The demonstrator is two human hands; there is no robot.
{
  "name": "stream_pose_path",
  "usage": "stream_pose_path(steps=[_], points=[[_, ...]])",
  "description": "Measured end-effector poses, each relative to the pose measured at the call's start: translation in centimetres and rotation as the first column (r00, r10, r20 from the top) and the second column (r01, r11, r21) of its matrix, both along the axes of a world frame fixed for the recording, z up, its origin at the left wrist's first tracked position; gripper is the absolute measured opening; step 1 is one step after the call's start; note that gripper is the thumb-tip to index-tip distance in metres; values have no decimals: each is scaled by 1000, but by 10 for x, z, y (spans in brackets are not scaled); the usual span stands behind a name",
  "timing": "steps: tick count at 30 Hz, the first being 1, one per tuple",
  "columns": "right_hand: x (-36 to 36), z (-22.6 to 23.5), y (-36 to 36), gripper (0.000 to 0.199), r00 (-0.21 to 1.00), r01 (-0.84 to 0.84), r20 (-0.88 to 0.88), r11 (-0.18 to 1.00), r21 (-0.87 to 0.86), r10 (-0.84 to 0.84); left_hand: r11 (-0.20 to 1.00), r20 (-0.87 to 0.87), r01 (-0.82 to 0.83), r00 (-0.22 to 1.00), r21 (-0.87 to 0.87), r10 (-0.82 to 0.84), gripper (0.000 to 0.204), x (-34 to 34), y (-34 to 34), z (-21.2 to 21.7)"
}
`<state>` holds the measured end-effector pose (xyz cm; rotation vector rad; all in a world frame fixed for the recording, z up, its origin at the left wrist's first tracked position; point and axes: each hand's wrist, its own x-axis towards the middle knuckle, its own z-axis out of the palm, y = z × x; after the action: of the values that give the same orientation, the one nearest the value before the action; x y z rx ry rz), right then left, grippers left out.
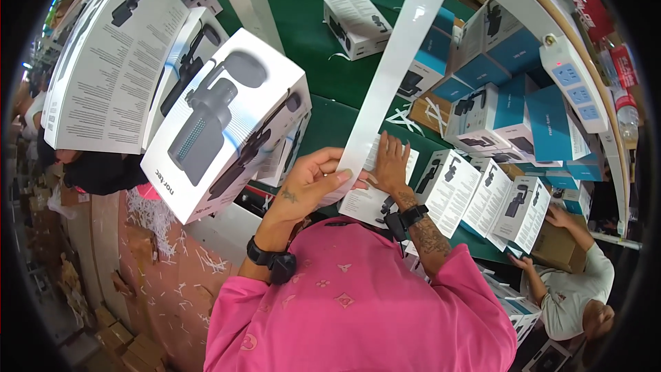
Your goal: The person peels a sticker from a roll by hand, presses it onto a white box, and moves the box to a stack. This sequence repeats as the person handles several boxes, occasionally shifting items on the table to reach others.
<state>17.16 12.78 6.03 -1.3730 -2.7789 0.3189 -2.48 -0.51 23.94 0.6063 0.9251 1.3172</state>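
A white printed box [372,205] lies on the green table just in front of my body. My right hand [392,165] rests on it with the fingers stretched out and spread. Beside it, my left hand [318,180] has its thumb and fingers closed at the lower end of a long white strip or bar [389,69]. Whether they grip that strip or the box's edge, I cannot tell. Close on the left stands a large white box [224,117] with a dark microphone pictured on it. The strip hides part of the table behind it.
More white boxes [113,62] stand at far left, and one box [358,24] lies farther back. Right of me several boxes [441,182] line up, with blue-sided boxes [509,107] stacked behind. A power strip [575,83] hangs at right. Another person [575,282] works there.
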Motion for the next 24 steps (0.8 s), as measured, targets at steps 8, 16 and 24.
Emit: stream_pose_path(steps=[8, 16, 24], points=[[30, 23, 60, 126, 985, -91, -161, 976, -198, 59, 992, -76, -129, 989, 2, 129, 30, -12, -9, -10], [3, 27, 81, 95, 664, -739, -24, 650, -178, 748, 981, -116, -196, 974, -17, 193, 28, -14, -20, -9], [-3, 4, 104, 92, 971, -26, 239, 1000, 11, 23, 956, 7, -292, 957, 20, 291, 22, -14, -42, 12]])
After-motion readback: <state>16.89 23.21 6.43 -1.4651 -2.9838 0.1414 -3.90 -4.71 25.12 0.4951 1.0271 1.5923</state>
